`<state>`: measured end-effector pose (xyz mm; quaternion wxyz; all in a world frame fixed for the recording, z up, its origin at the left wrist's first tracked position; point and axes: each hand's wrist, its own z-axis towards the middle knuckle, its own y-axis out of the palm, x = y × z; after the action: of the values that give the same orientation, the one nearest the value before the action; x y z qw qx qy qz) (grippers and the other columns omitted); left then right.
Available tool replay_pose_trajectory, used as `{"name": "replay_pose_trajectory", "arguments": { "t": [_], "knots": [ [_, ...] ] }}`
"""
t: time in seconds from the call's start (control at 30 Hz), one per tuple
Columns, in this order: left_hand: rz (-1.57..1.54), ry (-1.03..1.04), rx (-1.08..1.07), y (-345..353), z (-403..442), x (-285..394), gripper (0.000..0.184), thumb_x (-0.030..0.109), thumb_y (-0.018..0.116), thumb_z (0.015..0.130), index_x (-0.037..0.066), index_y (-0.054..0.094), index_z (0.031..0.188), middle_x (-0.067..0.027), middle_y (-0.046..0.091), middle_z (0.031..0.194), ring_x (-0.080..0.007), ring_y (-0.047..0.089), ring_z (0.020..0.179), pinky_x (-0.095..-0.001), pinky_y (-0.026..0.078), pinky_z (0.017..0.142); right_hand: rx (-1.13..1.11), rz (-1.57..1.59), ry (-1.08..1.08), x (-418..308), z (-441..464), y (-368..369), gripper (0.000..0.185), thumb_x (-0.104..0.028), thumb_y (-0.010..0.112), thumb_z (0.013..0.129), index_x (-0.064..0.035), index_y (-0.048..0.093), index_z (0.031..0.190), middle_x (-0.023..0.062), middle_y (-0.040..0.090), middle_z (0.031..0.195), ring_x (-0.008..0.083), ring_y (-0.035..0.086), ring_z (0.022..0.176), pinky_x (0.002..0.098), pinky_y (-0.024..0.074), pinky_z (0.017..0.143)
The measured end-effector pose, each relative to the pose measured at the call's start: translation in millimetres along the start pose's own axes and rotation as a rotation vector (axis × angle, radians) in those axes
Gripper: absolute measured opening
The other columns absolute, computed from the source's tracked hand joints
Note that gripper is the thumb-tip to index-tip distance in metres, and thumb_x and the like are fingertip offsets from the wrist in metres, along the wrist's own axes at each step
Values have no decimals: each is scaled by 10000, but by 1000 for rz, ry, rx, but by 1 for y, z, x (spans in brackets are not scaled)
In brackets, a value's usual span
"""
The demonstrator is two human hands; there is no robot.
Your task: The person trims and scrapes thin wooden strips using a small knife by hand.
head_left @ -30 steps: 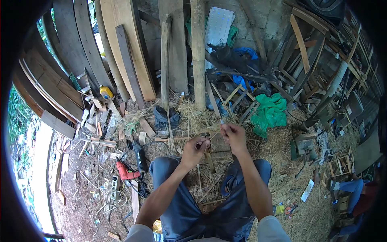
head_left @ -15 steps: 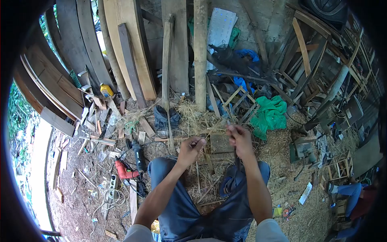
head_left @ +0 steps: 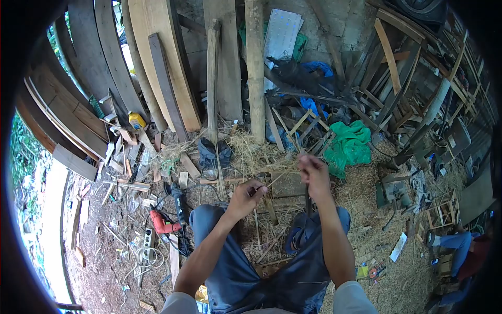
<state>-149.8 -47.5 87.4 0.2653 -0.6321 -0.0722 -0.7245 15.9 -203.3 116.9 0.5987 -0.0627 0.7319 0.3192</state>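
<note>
"Because the work is so thin, where does it lie?"

"A pale strip (head_left: 275, 179) slants from the left hand (head_left: 246, 200) towards the far right, over the wooden block (head_left: 289, 184). The left thumb and forefinger look closed on its near end."

"And the right hand (head_left: 316, 177)?"

"It hangs farther out, beyond the right knee (head_left: 340, 215), its fingers curled towards the thumb. Blur hides whether they grip anything; that cannot be told."

"What could go wrong, then?"

"The strip could kink or snap if the left fingers twist it sharply, since it looks slender. A loose pinch could let it slip, and among the straw-coloured shavings (head_left: 246, 153) on the far side it would be hard to pick out. A raw edge might leave a splinter, as both hands are bare."

"Anything outside the hands?"

"To the left, the red power drill (head_left: 164, 223) and a dark power tool (head_left: 180, 205) lie near the left knee (head_left: 205, 217), with dark cables (head_left: 183, 245) loose beside them. A leg shifting that way could snag one."
</note>
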Motion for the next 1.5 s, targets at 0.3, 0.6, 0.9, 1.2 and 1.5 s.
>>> {"name": "replay_pose_trajectory", "arguments": {
  "t": [0.3,0.6,0.9,1.2,1.5],
  "knots": [
    [32,-57,39,0,1,16,141,134,649,855,-4,622,847,-24,514,601,-71,417,547,-256,356,515,-157,-106,101,8,-3,18,205,-152,617,891,18,645,1004,24,581,711,51,414,481,193,276,406],
    [27,88,51,-8,-2,4,120,117,634,856,-2,622,841,-34,519,616,-84,441,556,-260,366,524,129,111,-116,-16,22,-35,227,-172,604,903,29,619,1007,12,564,745,50,388,488,195,253,405],
    [-294,-200,69,-17,5,-10,158,155,568,916,16,621,866,34,500,641,-49,418,565,-224,340,519,77,-240,-66,-14,10,-23,344,-326,527,946,-6,645,905,2,536,598,53,443,503,231,316,418],
    [-360,-230,77,-13,4,1,163,158,548,934,21,609,870,33,483,645,-44,411,576,-221,334,517,-64,-756,-372,14,0,12,310,-242,423,992,-25,586,1141,7,633,737,39,393,532,210,350,507],
    [-310,-212,86,-11,3,-4,144,141,553,923,24,622,875,34,494,644,-38,411,564,-222,341,508,-173,-553,-252,6,-1,13,291,-225,467,977,-20,627,1107,3,639,769,44,370,511,248,338,504]
  ]
}}
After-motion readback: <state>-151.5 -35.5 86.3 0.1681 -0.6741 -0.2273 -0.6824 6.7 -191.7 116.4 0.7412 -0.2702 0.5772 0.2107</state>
